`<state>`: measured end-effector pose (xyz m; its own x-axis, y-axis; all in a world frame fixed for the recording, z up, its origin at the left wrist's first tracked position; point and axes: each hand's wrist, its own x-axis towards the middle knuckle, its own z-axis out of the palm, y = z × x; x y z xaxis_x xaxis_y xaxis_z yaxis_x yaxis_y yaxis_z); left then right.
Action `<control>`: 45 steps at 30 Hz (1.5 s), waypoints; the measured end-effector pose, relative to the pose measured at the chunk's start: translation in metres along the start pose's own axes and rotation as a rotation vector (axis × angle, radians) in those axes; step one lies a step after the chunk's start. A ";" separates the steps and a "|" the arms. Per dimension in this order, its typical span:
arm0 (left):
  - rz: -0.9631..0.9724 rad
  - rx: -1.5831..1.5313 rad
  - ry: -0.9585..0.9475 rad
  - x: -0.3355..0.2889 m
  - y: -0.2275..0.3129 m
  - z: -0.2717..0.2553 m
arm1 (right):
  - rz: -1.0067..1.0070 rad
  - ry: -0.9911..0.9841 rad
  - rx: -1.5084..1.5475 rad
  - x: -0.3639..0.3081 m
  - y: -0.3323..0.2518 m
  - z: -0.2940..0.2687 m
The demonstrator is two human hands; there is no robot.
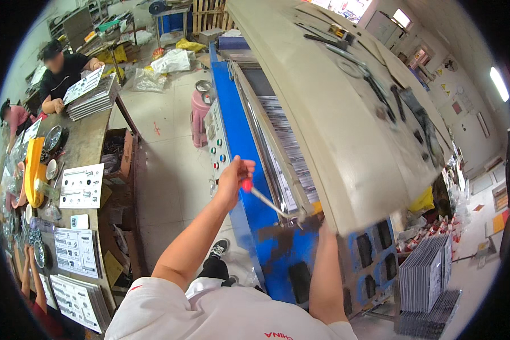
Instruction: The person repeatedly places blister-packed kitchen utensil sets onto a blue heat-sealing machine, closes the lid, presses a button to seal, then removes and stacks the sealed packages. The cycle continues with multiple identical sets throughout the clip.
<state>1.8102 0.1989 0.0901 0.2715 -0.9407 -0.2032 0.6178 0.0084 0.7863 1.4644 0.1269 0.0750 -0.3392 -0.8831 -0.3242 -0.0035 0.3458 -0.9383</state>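
Observation:
My left hand (234, 177) is curled at the red ball knob of a metal lever (269, 203) on a blue machine (249, 235). My right forearm (327, 277) reaches up to the near end of the machine. Its hand is hidden behind the large beige lid (351, 136), which stands raised and tilted over the right side. Under the lid, a metal frame (260, 130) surrounds a bed with rows of printed sheets or packs (289, 147). Left of it, a control panel (216, 139) carries coloured buttons.
On the left, a long workbench (88, 141) holds printed cards, bowls and a yellow holder (35, 173). A co-worker (65, 76) handles stacked cards (93, 99) there. A pink stool (200, 116) stands beside the machine. Stacked boards (425, 272) are at right.

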 end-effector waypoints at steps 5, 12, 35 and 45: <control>-0.577 0.108 -0.174 0.053 -0.025 0.015 | 0.009 0.040 0.035 0.022 -0.022 0.012; -0.235 -0.282 0.013 0.189 -0.039 0.064 | -0.040 0.091 0.213 0.003 -0.023 -0.002; -0.204 0.245 -0.098 0.005 -0.088 0.059 | -0.052 0.169 0.686 -0.116 0.026 -0.139; -0.839 0.089 -0.565 -0.171 -0.192 0.124 | -0.099 0.356 0.593 -0.178 0.111 -0.383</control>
<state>1.5537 0.3159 0.0464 -0.6276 -0.6540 -0.4224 0.3847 -0.7322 0.5621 1.1644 0.4445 0.0744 -0.6521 -0.7084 -0.2700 0.4296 -0.0518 -0.9015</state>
